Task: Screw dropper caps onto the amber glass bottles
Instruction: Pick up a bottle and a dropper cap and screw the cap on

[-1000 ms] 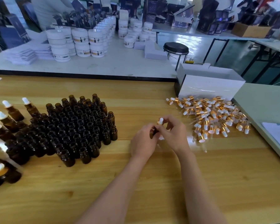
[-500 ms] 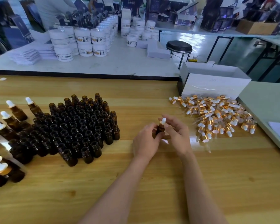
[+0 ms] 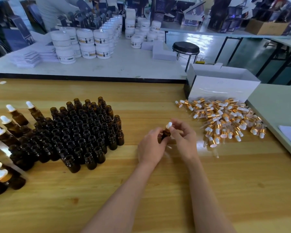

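Amber glass bottle (image 3: pixel 165 135), small and dark, is held at the middle of the wooden table (image 3: pixel 242 190): left hand (image 3: pixel 152 147) fingers curl round its body, right hand (image 3: pixel 183 140) thumb and fingertips pinch the white-bulbed, gold-collared dropper cap (image 3: pixel 168 126) on its neck. Uncapped amber bottles (image 3: pixel 84 132) stand massed to the left, capped bottles (image 3: pixel 12 121) at far left. Loose dropper caps (image 3: pixel 225 121) lie heaped right, in front of a white cardboard box (image 3: pixel 222 88).

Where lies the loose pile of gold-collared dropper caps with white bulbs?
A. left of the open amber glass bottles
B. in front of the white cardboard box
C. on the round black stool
B: the gold-collared dropper caps lie on the wooden table, just before the white cardboard box.
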